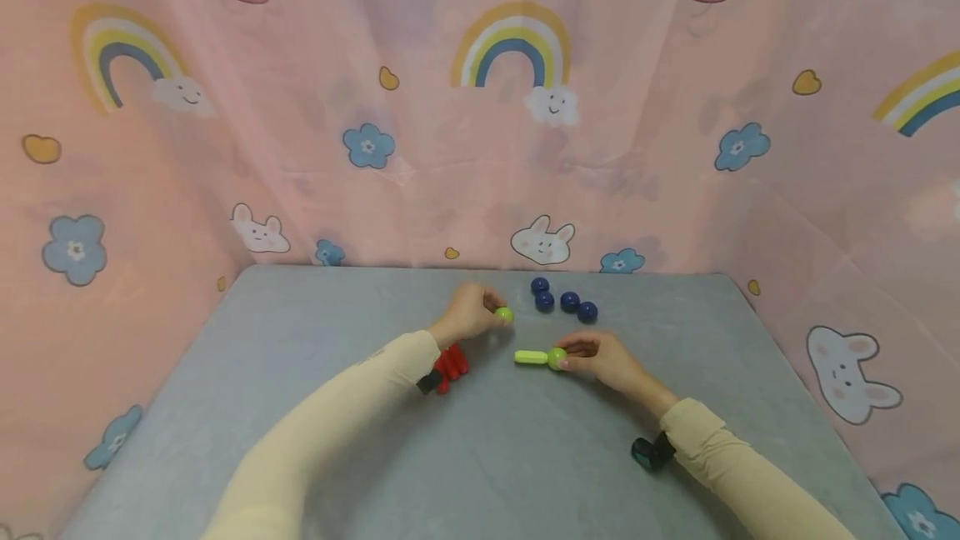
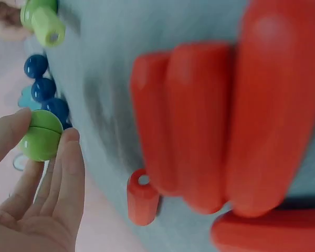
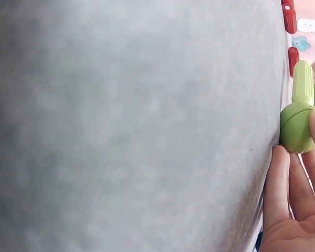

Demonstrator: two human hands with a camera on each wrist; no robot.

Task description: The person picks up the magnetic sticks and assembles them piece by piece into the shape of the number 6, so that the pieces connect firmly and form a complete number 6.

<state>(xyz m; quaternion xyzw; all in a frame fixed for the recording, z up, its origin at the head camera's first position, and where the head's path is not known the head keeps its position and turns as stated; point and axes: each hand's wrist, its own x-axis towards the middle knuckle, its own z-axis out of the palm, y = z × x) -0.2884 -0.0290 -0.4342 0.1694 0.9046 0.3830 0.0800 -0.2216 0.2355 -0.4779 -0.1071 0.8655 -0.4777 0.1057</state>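
Head view, left hand (image 1: 467, 312) fingers (image 1: 492, 299) pinching green ball (image 1: 506, 316), right hand (image 1: 606, 359) fingers pinching second ball (image 1: 554, 358), its green stick (image 1: 531, 357) pointing away.

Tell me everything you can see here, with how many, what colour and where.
Green balls: two, one in the left hand, one in the right hand
Green rod: one, extending from the right hand's ball
Blue balls: four, dark blue, far part of the table
Red pieces: at least five, red, on the table by the left wrist
Table: one, grey, below everything
Printed cloth: count unclear, pink, behind and beside the table
Wrist devices: two, dark, one per wrist
Sleeves: two, pale yellow, on both arms
Hands: two, above the table
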